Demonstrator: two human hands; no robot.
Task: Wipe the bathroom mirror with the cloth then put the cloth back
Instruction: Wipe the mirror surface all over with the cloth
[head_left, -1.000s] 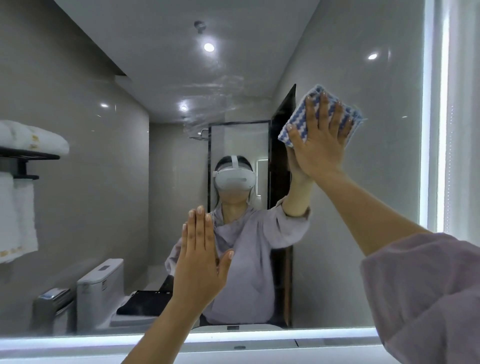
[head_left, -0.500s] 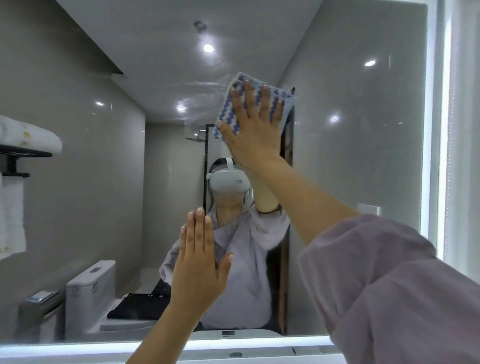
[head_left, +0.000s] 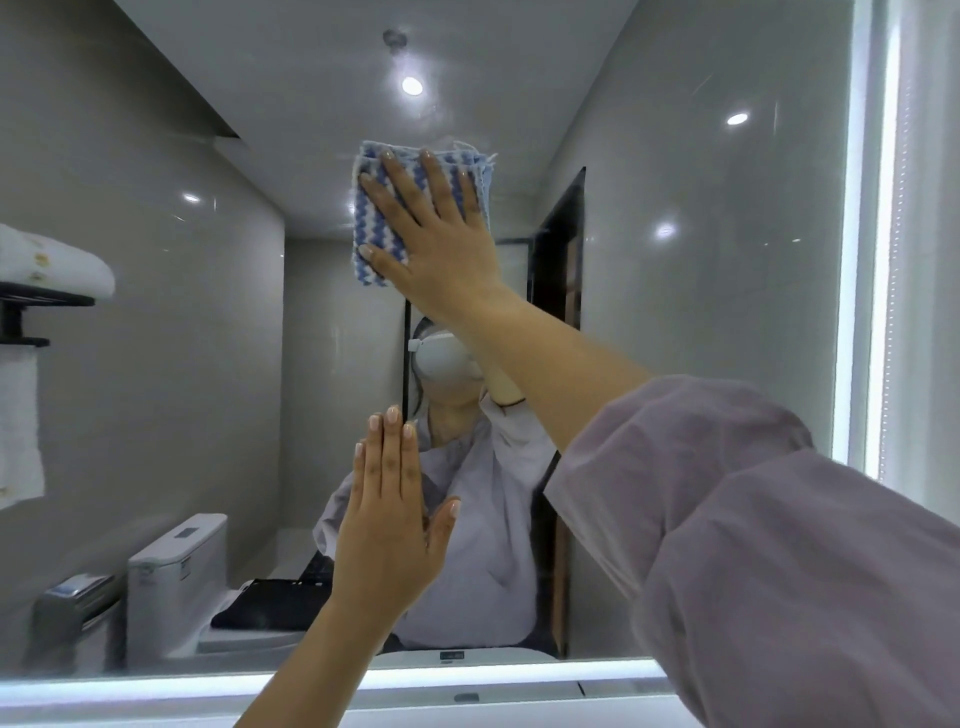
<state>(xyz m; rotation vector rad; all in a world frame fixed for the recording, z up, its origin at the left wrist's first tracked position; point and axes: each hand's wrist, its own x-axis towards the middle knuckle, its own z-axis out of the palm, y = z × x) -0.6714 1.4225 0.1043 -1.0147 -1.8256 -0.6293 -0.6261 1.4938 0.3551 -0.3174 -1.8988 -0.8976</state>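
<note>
The bathroom mirror fills the view, lit along its right and bottom edges. A folded blue-and-white zigzag cloth lies flat against the glass at upper centre. My right hand presses on it with fingers spread, the arm reaching up from the lower right in a mauve sleeve. My left hand is flat and upright near the glass at lower centre, fingers together, holding nothing. My hand and arm hide part of the cloth.
The mirror reflects a towel rack with white towels at the left, a toilet at lower left and a dark doorway. A white counter edge runs below the mirror.
My right hand has swept the cloth leftward across the upper mirror, from the right side to the centre. The left hand has stayed in place.
</note>
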